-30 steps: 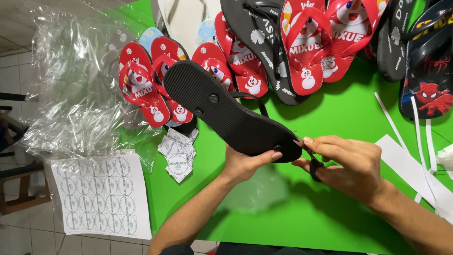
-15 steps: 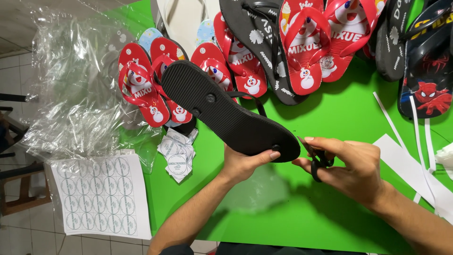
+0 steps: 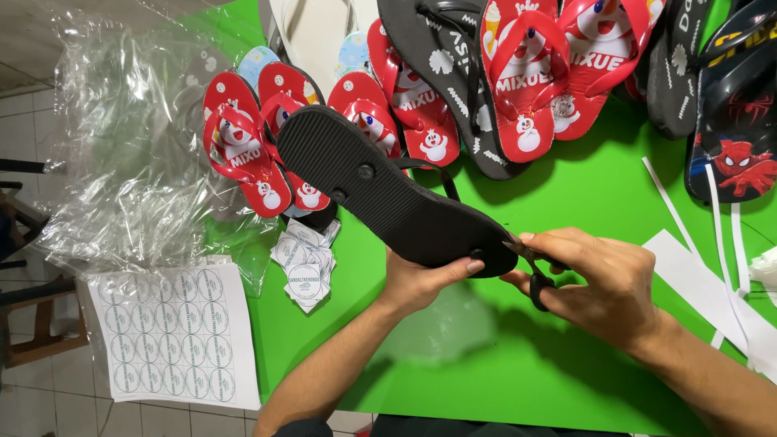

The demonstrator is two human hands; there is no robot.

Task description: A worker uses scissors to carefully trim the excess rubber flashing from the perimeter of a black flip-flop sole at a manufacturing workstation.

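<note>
My left hand grips a black flip-flop from below, its ribbed sole turned up and its far end pointing up-left. The thumb presses the sole's near end. My right hand holds small black-handled scissors, whose blades touch the flip-flop's near tip. A black strap hangs under the sole.
Red cartoon flip-flops, black ones and white ones lie along the far side of the green table. A dark pair is at the right. Crumpled clear plastic, a sticker sheet, loose round stickers and white paper strips surround my hands.
The flip-flop has tilted a little and shifted left. My right hand has brought the scissors up to its near tip.
</note>
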